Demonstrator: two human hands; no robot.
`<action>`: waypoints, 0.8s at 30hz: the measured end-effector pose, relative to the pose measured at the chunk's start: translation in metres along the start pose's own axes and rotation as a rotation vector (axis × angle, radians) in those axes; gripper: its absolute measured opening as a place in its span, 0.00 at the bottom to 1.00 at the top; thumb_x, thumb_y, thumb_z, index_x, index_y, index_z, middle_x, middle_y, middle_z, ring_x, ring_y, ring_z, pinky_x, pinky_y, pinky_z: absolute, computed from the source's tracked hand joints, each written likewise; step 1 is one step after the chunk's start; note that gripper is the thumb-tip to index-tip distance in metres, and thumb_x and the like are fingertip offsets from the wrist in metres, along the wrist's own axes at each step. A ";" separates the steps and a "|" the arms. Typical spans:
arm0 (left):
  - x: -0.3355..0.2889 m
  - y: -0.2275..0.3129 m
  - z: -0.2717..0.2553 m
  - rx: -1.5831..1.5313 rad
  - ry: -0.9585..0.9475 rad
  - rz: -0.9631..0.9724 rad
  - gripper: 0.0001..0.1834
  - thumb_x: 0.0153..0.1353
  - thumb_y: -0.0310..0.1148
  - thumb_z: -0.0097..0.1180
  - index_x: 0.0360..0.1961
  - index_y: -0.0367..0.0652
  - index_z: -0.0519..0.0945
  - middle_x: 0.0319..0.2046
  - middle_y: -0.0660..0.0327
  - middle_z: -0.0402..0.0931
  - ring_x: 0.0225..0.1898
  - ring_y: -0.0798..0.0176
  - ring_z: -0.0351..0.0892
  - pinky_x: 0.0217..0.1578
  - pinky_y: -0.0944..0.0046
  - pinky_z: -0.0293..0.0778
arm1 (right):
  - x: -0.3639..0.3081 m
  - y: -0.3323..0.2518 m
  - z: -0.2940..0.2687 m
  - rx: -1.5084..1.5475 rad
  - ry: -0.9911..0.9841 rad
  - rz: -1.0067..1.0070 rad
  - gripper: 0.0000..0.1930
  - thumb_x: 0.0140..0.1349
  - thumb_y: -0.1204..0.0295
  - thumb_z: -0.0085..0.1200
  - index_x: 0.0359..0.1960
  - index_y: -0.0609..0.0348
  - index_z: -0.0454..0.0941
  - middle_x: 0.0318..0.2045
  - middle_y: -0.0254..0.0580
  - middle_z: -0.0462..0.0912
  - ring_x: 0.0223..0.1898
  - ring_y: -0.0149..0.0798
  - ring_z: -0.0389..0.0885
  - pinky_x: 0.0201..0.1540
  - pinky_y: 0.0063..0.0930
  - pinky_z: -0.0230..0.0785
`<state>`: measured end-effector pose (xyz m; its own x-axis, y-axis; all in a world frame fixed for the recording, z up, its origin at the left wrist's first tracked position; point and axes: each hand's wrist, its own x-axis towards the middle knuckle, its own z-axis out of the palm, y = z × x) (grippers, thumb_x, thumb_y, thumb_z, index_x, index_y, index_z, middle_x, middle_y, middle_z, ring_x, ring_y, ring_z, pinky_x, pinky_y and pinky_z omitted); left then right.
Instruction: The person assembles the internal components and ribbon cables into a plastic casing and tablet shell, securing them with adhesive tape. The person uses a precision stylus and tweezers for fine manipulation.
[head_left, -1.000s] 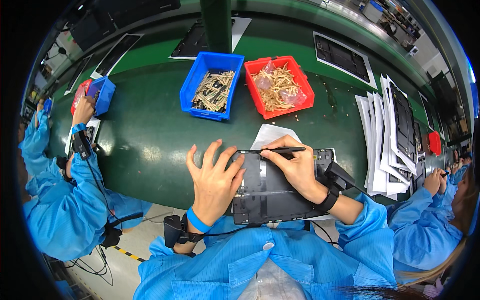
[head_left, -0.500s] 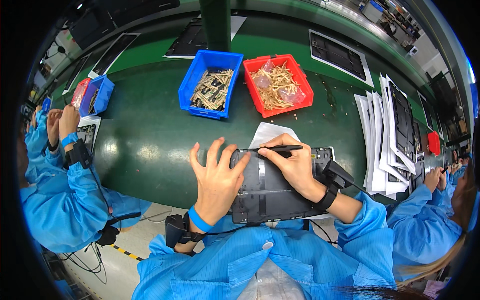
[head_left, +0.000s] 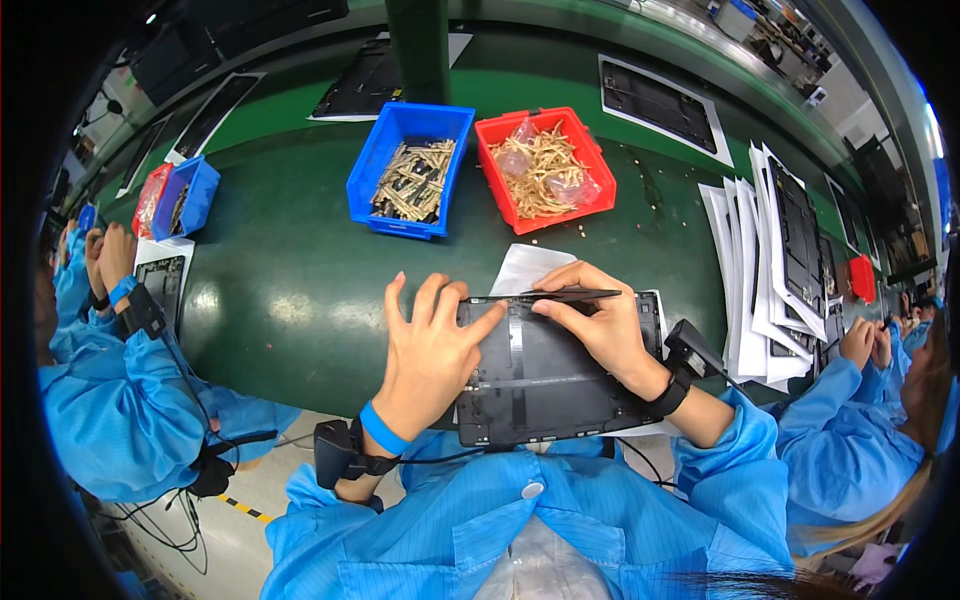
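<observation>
A flat black tablet-like housing panel point(head_left: 545, 385) lies in front of me, with a pale strip across its middle and small fittings along its edges. My left hand point(head_left: 425, 345) is over its upper left corner, fingers spread, one digit touching the panel near the far edge. In my right hand point(head_left: 605, 325) is a slim black tool that looks like tweezers point(head_left: 590, 295), pinched between thumb and fingers. Its thin end points left along the panel's far edge. Whatever lies at the tip is too small to make out. White paper point(head_left: 525, 265) shows beyond the panel.
Beyond the panel stand a blue bin point(head_left: 360, 190) of small strips and a red bin point(head_left: 606, 180) of golden strips. A stack of panels and white sheets point(head_left: 760, 280) rises at right. Co-workers in blue sleeves point(head_left: 130, 410) sit on both sides. Cables run from my wrist devices.
My right hand with the tweezers has shifted slightly right along the panel's far edge. My left hand's fingers have drawn closer together. The whole view has shifted a little.
</observation>
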<state>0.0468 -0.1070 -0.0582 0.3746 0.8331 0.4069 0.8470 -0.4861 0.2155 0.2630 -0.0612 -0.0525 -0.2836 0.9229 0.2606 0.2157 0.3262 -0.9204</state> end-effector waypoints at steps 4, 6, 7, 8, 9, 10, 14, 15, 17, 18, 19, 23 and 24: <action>-0.002 -0.002 -0.001 -0.029 0.013 -0.005 0.24 0.47 0.26 0.61 0.48 0.58 0.83 0.46 0.59 0.70 0.59 0.51 0.64 0.61 0.34 0.50 | 0.000 0.000 0.002 -0.096 -0.014 -0.086 0.08 0.55 0.79 0.65 0.35 0.66 0.81 0.36 0.40 0.84 0.37 0.31 0.82 0.41 0.23 0.75; -0.004 -0.001 -0.001 -0.031 0.028 -0.016 0.24 0.48 0.26 0.61 0.48 0.58 0.83 0.47 0.59 0.70 0.59 0.51 0.64 0.61 0.34 0.50 | 0.000 0.001 0.003 -0.095 -0.015 -0.076 0.07 0.55 0.79 0.65 0.34 0.67 0.81 0.35 0.40 0.84 0.37 0.31 0.83 0.41 0.23 0.75; -0.004 -0.001 -0.001 -0.031 0.028 -0.017 0.24 0.48 0.26 0.61 0.48 0.58 0.83 0.47 0.59 0.70 0.59 0.51 0.64 0.61 0.34 0.50 | 0.000 0.001 0.003 -0.084 -0.010 -0.076 0.07 0.55 0.79 0.65 0.34 0.67 0.81 0.35 0.41 0.84 0.37 0.31 0.83 0.40 0.24 0.75; -0.004 -0.001 0.000 -0.032 0.028 -0.013 0.24 0.48 0.26 0.61 0.48 0.58 0.83 0.47 0.59 0.70 0.59 0.50 0.64 0.61 0.35 0.50 | 0.001 0.001 0.003 -0.072 -0.006 -0.075 0.06 0.55 0.79 0.64 0.34 0.67 0.81 0.35 0.41 0.84 0.37 0.32 0.83 0.40 0.24 0.75; -0.003 -0.002 0.000 -0.033 0.028 -0.009 0.24 0.48 0.26 0.61 0.48 0.58 0.83 0.47 0.58 0.70 0.59 0.50 0.64 0.61 0.35 0.50 | 0.001 0.001 0.003 -0.071 -0.006 -0.075 0.06 0.55 0.79 0.64 0.34 0.67 0.81 0.35 0.41 0.84 0.37 0.32 0.83 0.40 0.24 0.75; -0.003 -0.002 0.000 -0.033 0.028 -0.009 0.24 0.48 0.26 0.61 0.48 0.58 0.83 0.47 0.58 0.70 0.59 0.50 0.64 0.61 0.35 0.50 | 0.001 0.001 0.003 -0.087 -0.006 -0.083 0.06 0.55 0.80 0.64 0.34 0.67 0.81 0.35 0.41 0.84 0.37 0.32 0.83 0.40 0.24 0.76; -0.002 -0.003 0.001 -0.040 0.017 0.003 0.24 0.48 0.26 0.61 0.49 0.58 0.83 0.47 0.58 0.70 0.59 0.50 0.64 0.61 0.35 0.50 | 0.004 -0.003 0.002 -0.118 -0.022 -0.072 0.06 0.56 0.79 0.63 0.34 0.68 0.82 0.33 0.41 0.84 0.36 0.32 0.83 0.40 0.24 0.76; -0.001 -0.003 0.000 -0.037 0.014 0.008 0.24 0.48 0.26 0.60 0.49 0.58 0.83 0.47 0.58 0.70 0.59 0.50 0.64 0.61 0.35 0.50 | 0.005 -0.004 0.002 -0.118 -0.021 -0.071 0.06 0.56 0.79 0.63 0.34 0.68 0.82 0.33 0.41 0.84 0.36 0.32 0.83 0.40 0.24 0.76; -0.001 -0.004 0.000 -0.039 0.015 0.012 0.24 0.48 0.26 0.60 0.49 0.57 0.83 0.47 0.58 0.70 0.59 0.51 0.64 0.62 0.35 0.50 | 0.007 -0.005 0.000 -0.101 -0.039 -0.025 0.05 0.57 0.78 0.63 0.33 0.68 0.82 0.32 0.41 0.84 0.35 0.32 0.84 0.38 0.24 0.76; -0.001 -0.004 0.000 -0.040 0.017 0.015 0.24 0.47 0.26 0.60 0.48 0.57 0.83 0.47 0.58 0.70 0.59 0.51 0.64 0.62 0.35 0.50 | 0.008 -0.006 0.000 -0.102 -0.038 -0.025 0.05 0.57 0.78 0.63 0.33 0.68 0.82 0.32 0.41 0.84 0.35 0.32 0.84 0.38 0.24 0.76; -0.001 -0.005 0.000 -0.040 0.017 0.015 0.24 0.47 0.26 0.60 0.48 0.57 0.83 0.47 0.58 0.70 0.59 0.51 0.64 0.62 0.35 0.50 | 0.009 -0.007 0.000 -0.071 -0.028 0.042 0.06 0.57 0.78 0.64 0.32 0.68 0.82 0.32 0.41 0.84 0.35 0.31 0.84 0.38 0.23 0.76; -0.001 -0.005 0.000 -0.052 0.013 0.018 0.24 0.47 0.26 0.60 0.48 0.57 0.83 0.47 0.58 0.69 0.60 0.51 0.64 0.62 0.35 0.49 | 0.011 -0.009 0.001 -0.008 0.003 0.167 0.06 0.57 0.77 0.65 0.32 0.68 0.83 0.31 0.40 0.84 0.34 0.30 0.83 0.38 0.22 0.76; -0.001 -0.006 0.000 -0.055 0.013 0.020 0.24 0.46 0.26 0.60 0.48 0.57 0.83 0.47 0.58 0.69 0.60 0.51 0.64 0.62 0.35 0.49 | 0.011 -0.009 0.001 -0.008 0.004 0.167 0.06 0.57 0.77 0.65 0.32 0.68 0.83 0.31 0.40 0.84 0.34 0.30 0.83 0.38 0.22 0.76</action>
<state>0.0420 -0.1049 -0.0602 0.3858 0.8201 0.4227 0.8174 -0.5163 0.2557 0.2571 -0.0543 -0.0420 -0.2399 0.9651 0.1054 0.2669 0.1700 -0.9486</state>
